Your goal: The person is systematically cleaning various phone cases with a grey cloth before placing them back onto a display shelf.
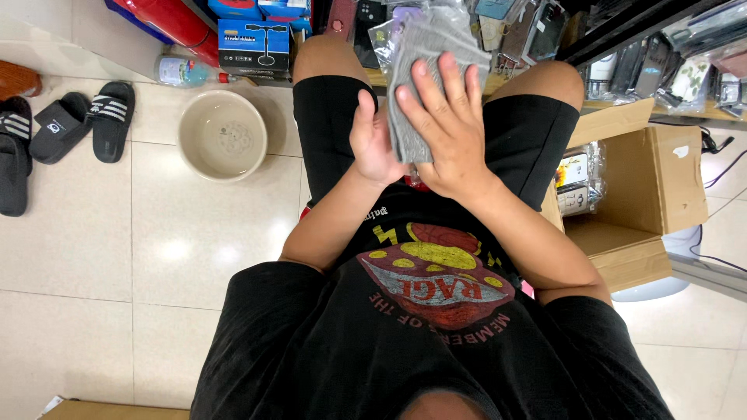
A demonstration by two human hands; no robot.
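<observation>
1. We hold a grey packet in clear wrap (412, 70) over our lap, between the knees.
2. Our right hand (447, 128) lies flat across the front of the packet, fingers spread, its grip closed on it.
3. Our left hand (376, 140) clasps the packet's lower left edge, thumb up.
4. On the tiled floor (156, 257) to our left stand a beige bowl (222, 136) and black slippers (85, 124).
5. An open cardboard box (630, 194) sits just beside our right knee.
</observation>
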